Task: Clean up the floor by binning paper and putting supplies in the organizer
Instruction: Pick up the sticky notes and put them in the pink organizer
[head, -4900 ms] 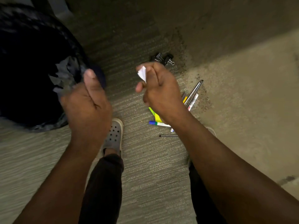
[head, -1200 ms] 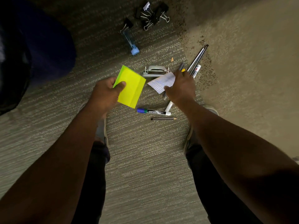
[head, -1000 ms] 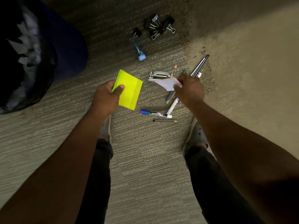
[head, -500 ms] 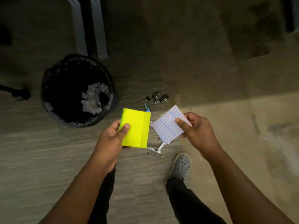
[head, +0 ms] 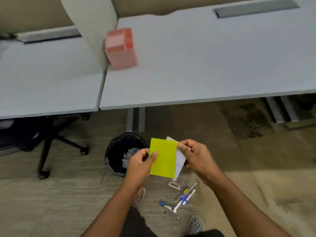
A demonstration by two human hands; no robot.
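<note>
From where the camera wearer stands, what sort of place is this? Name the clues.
Probably an office: grey desks with a divider panel, a wheeled chair and a mesh waste bin on carpet.

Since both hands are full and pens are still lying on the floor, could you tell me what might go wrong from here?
1. The lined paper is tucked behind the yellow pad; the two could end up together in the bin or the pink organizer.
2. The pens lie on the floor just ahead of the right shoe; a forward step might crush or scatter them.
</note>
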